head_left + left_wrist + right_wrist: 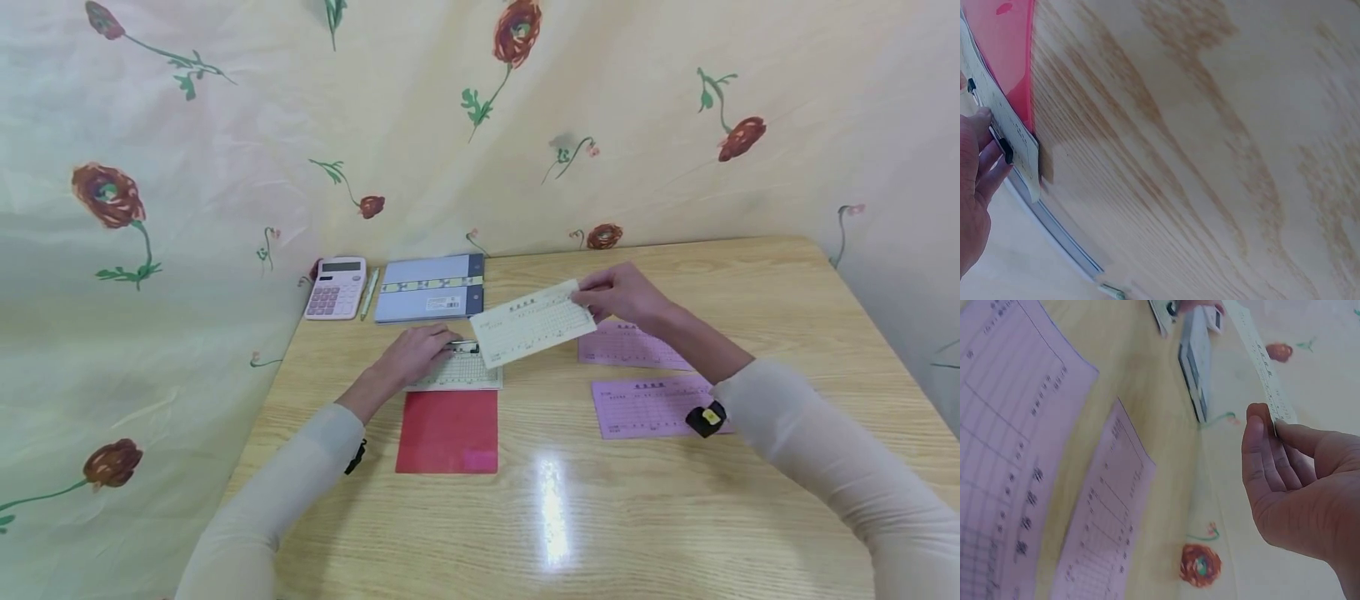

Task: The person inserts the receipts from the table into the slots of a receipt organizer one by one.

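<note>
My right hand [621,296] pinches a white printed form [534,323] by its right end, between thumb and fingers. The slip is raised and tilted, its left end overlapping the papers below in the head view. My left hand [417,354] is at the metal clip [465,346] of a red clipboard [447,432]. Seen from the left wrist, thumb and fingers [994,169] curl around the clip's bar, between its black ends. More white forms [457,373] lie on the upper part of the board, partly covered by the left hand.
Two purple printed forms [630,406] lie on the wooden table [637,525], under and beside the right forearm. Along the back left stand a pink calculator [337,289], a pale green pen [369,294] and a blue-grey notebook [429,290]. A flowered cloth [420,108] hangs behind.
</note>
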Motion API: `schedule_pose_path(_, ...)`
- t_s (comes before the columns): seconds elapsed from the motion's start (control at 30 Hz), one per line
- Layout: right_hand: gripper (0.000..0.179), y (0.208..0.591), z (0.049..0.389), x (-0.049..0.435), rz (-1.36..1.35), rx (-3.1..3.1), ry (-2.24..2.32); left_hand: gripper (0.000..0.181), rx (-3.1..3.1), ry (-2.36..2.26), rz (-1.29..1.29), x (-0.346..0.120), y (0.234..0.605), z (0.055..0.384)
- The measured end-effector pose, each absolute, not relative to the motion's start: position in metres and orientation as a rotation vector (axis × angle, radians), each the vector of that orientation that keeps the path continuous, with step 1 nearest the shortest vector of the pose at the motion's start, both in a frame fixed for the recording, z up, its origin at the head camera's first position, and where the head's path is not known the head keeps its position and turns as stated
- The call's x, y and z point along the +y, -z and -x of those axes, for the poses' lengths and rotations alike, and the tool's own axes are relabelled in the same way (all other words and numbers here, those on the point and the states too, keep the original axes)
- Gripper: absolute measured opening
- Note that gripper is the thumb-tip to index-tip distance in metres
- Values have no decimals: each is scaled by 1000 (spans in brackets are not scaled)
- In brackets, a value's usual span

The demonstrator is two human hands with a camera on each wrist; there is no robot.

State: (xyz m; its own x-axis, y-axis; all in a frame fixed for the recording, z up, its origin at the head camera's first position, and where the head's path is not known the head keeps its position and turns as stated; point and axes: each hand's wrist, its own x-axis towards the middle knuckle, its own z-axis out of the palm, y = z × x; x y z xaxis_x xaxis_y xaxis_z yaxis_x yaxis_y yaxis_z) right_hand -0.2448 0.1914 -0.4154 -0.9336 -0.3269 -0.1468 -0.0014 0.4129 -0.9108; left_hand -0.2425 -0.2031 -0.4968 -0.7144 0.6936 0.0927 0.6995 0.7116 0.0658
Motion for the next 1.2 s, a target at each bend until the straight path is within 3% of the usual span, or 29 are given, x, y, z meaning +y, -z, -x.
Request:
schedule_pose_path(0.6,30,479,225,121,256,2124,1451,32,-2865,143,1190,-204,495,244)
schedule_pose_path(1.2,32,495,217,66,144,2059,1517,30,-2840,186,1206,-205,494,245)
